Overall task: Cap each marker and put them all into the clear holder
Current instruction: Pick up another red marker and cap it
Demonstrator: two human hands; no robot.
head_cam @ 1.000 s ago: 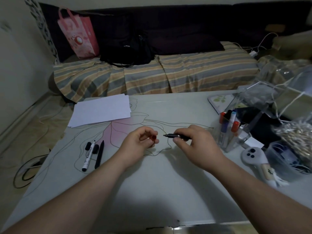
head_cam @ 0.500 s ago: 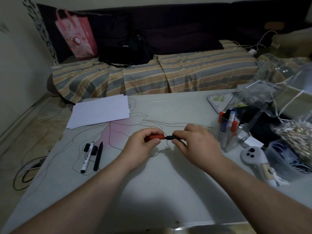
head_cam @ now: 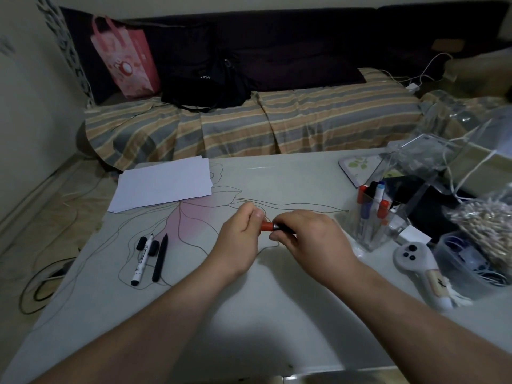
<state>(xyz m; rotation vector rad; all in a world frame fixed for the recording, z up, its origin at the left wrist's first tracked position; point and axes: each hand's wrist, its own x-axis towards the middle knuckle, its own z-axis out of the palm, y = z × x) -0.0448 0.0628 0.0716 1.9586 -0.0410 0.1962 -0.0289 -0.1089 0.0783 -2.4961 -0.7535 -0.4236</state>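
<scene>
My left hand [head_cam: 239, 239] pinches a red cap [head_cam: 266, 226] that sits on the tip of a dark marker [head_cam: 279, 227]. My right hand [head_cam: 307, 239] grips the marker's barrel, so most of it is hidden. Both hands hover just above the table's middle. The clear holder [head_cam: 372, 234] stands to the right with several capped markers upright inside. On the left lie a white marker [head_cam: 142, 259] and a black marker [head_cam: 160, 257], both uncapped, with two black caps [head_cam: 141, 243] beside them.
White paper sheets [head_cam: 163, 185] lie at the table's far left. A white controller [head_cam: 415, 259], a plastic tub [head_cam: 465, 261], clear bags and a dark item crowd the right side. A striped sofa [head_cam: 249, 123] stands behind the table [head_cam: 249, 314].
The hands came together: the red cap, held apart from the marker tip a second ago, now sits pushed onto it, with less of it showing than half a second ago.
</scene>
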